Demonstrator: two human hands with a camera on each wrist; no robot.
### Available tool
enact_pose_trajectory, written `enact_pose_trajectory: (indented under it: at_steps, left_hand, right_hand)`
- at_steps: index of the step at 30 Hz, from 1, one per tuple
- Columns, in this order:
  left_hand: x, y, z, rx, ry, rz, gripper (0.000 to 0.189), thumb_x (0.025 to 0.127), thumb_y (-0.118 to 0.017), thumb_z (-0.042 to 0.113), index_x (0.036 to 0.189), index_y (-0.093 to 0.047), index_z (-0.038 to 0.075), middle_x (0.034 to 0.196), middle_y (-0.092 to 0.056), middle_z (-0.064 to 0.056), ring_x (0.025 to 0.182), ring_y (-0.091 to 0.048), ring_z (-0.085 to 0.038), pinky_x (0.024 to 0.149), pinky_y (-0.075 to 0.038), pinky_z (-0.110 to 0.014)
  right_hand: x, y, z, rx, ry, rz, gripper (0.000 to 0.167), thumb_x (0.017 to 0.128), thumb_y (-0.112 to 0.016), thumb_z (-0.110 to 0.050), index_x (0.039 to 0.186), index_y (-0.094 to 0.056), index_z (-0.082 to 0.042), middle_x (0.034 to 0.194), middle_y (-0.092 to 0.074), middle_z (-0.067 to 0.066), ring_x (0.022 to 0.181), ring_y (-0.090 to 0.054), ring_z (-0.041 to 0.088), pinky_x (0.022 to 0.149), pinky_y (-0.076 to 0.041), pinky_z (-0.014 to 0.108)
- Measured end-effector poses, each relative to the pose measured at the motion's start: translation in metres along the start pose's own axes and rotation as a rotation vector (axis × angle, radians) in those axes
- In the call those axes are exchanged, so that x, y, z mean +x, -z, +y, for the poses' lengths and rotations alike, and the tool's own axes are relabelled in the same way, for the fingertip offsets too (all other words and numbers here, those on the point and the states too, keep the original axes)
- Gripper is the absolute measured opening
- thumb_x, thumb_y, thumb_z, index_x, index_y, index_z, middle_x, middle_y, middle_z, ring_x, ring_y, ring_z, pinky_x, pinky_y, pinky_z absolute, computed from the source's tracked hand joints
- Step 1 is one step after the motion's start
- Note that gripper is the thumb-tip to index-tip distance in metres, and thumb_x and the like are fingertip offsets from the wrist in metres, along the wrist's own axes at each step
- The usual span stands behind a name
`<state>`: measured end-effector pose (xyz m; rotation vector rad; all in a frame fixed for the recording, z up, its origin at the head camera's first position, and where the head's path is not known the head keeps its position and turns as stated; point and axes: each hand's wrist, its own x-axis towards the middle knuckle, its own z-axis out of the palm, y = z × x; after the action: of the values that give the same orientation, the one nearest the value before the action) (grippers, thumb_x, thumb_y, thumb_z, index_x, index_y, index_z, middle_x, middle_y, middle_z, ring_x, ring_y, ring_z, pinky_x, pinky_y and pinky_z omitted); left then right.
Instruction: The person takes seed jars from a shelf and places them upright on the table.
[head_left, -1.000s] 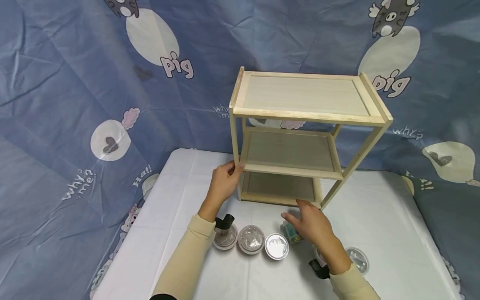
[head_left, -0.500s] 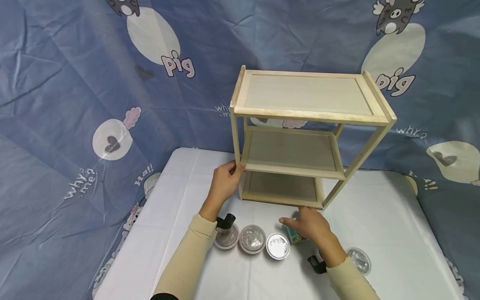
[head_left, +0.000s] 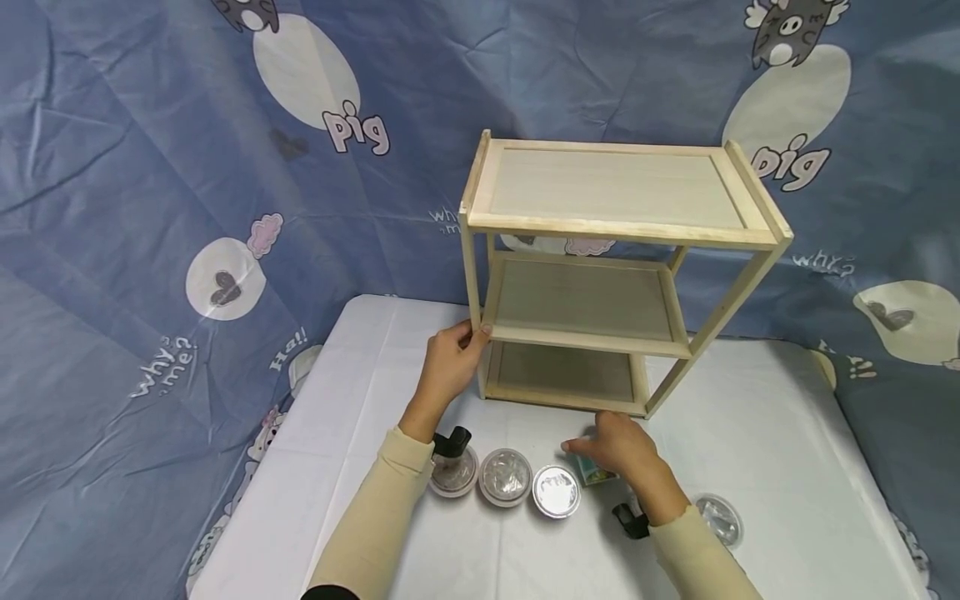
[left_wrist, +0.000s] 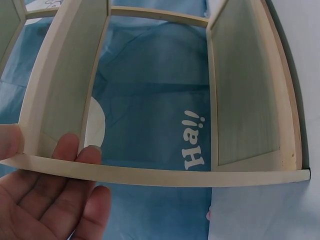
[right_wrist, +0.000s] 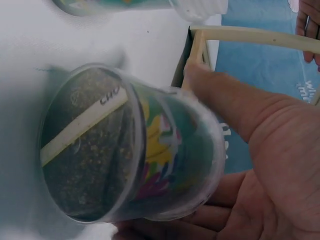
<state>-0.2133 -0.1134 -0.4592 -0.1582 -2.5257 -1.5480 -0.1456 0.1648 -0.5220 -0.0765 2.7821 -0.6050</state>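
Observation:
A pale wooden three-tier shelf (head_left: pixel 592 297) stands upright on the white-covered table. My left hand (head_left: pixel 450 360) grips its left front post at middle-shelf height; in the left wrist view the fingers curl round that post (left_wrist: pixel 165 176). At the shelf's lower right front corner, my right hand (head_left: pixel 626 446) holds a small clear jar (right_wrist: pixel 165 150) with a bright teal, yellow and pink label and dark grainy contents. Thumb and fingers lie on opposite sides at its lid end. Its base is tilted toward the right wrist camera, and in the head view the hand covers most of it.
Several similar lidded jars stand in front of the shelf: one (head_left: pixel 505 477) in the middle, a silver-topped one (head_left: pixel 557 492) beside it, another (head_left: pixel 718 521) right of the right wrist. A blue printed cloth (head_left: pixel 375 208) hangs close behind the table.
My right hand has come slightly down toward the table's front, and its spread fingers have closed in around the jar. My left hand keeps its hold on the post.

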Motion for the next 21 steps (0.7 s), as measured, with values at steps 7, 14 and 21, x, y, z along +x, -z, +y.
enact_pose_trajectory:
  at_steps: [7,14,21]
  left_hand:
    - [0.002,0.0,0.0,0.015,-0.021,0.004,0.033,0.106,-0.064,0.035,0.112,-0.079,0.006,0.097,-0.078,-0.009,0.089,-0.071,-0.023,0.077,-0.057,-0.045]
    - [0.003,0.0,0.0,0.009,-0.029,0.02,0.033,0.105,-0.064,0.035,0.11,-0.08,0.006,0.092,-0.078,-0.008,0.084,-0.07,-0.024,0.074,-0.056,-0.044]
    - [0.002,0.0,0.0,0.004,-0.02,0.006,0.036,0.106,-0.063,0.037,0.116,-0.078,0.006,0.099,-0.079,-0.01,0.094,-0.073,-0.025,0.081,-0.058,-0.047]
  right_hand:
    - [-0.002,0.0,0.006,0.056,0.035,-0.005,0.072,0.083,-0.086,-0.047,0.121,-0.068,0.012,0.114,-0.071,0.027,0.099,-0.069,0.041,0.083,-0.056,0.055]
    - [-0.017,-0.006,0.013,0.16,0.125,0.054,0.071,0.088,-0.083,-0.044,0.128,-0.065,0.011,0.12,-0.071,0.024,0.115,-0.065,0.046,0.095,-0.052,0.059]
    - [-0.04,-0.012,0.018,0.191,0.206,0.11,0.07,0.084,-0.09,-0.03,0.134,-0.06,0.009,0.13,-0.065,0.024,0.118,-0.064,0.041,0.098,-0.051,0.056]
